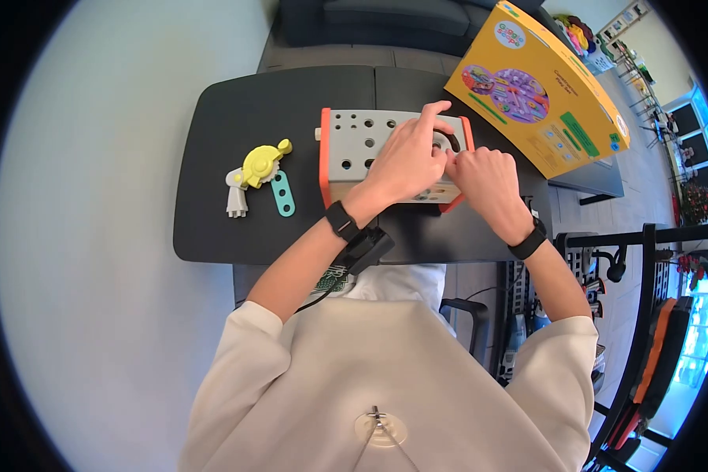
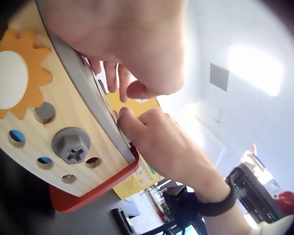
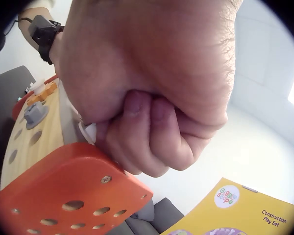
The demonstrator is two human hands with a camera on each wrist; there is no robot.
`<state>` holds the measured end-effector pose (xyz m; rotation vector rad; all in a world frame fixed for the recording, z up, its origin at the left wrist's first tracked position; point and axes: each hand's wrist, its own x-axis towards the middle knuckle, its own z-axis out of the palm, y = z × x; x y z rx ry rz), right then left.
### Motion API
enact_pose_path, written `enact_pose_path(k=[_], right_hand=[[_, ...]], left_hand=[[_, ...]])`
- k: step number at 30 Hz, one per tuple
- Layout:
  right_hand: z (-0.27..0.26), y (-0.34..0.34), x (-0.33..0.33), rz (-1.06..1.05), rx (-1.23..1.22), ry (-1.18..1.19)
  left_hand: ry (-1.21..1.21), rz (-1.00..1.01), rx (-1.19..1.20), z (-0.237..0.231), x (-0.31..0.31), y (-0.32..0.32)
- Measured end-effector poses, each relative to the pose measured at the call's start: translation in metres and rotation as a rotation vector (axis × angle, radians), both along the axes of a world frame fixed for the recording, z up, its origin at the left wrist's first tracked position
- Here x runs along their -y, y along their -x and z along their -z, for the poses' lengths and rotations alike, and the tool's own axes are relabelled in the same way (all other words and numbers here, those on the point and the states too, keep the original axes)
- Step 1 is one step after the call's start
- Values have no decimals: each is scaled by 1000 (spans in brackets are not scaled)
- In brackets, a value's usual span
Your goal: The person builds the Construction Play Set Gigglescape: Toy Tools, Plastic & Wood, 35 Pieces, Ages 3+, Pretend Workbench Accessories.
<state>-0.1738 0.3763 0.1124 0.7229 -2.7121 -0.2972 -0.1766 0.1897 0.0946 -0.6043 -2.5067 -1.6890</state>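
Note:
A toy workbench [image 1: 354, 161] with a grey holed top, orange-red ends and wooden sides stands on the dark table. My left hand [image 1: 409, 161] lies over the right part of its top, index finger stretched out, the other fingers bent loosely downward. At the right end my right hand [image 1: 486, 181] has its fingers curled tightly, pinching the edge of a white piece [image 3: 89, 132] on the top; most of that piece is hidden. A dark curved strip [image 1: 448, 140] shows between the hands. On the wooden side sit an orange gear [image 2: 36, 73] and a grey bolt [image 2: 71, 146].
Left of the workbench lie a yellow toothed toy [image 1: 261, 165], a light grey piece [image 1: 236, 193] and a teal strip with holes [image 1: 283, 194]. A large yellow box [image 1: 539, 94] stands at the back right. Black shelving [image 1: 645, 259] is to the right of the table.

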Motion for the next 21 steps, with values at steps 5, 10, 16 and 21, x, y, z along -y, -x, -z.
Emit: enact_pose_path(k=[5,10,16,21], right_hand=[[-5,-5,2,32,55,56],[-7,-8,-1,58,150,157],[-19,-6,3,93,226,75],[-33,-10,4,53,161,80]], left_hand=[[-171,-90,-112,5,56,-27],[444,-609,-204,39,199,-64],[775,-702,244,95,281,-83],[610,-584,415,100,297,-60]])
